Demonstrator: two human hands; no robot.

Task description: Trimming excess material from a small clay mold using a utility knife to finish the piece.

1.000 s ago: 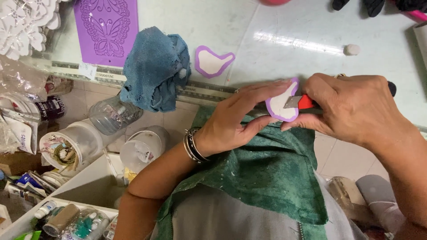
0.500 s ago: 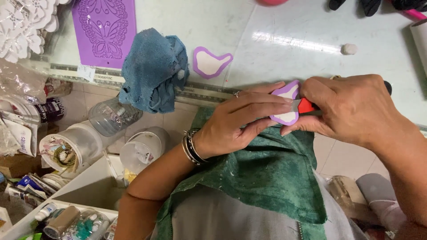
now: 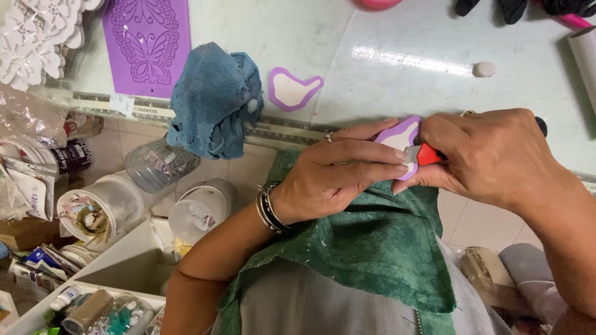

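Note:
My left hand [image 3: 344, 170] pinches a small purple-rimmed white cutter shape [image 3: 400, 138] at the table's near edge. My right hand [image 3: 490, 155] grips a red-handled blade tool [image 3: 425, 155] whose metal tip rests against that shape. A second purple-rimmed white shape [image 3: 292, 89] lies flat on the pale green table [image 3: 397, 43]. A green cloth [image 3: 372, 242] covers my lap below both hands.
A crumpled blue rag [image 3: 214, 102] hangs over the table edge beside a purple embossed butterfly mat [image 3: 148, 43]. A small white lump [image 3: 484, 69] lies at the right. Clear jars [image 3: 152, 164] and plastic tubs [image 3: 93, 208] crowd the floor at left.
My left fingers have slid further over the purple shape and turned it slightly. The right hand and blade stay pressed against it.

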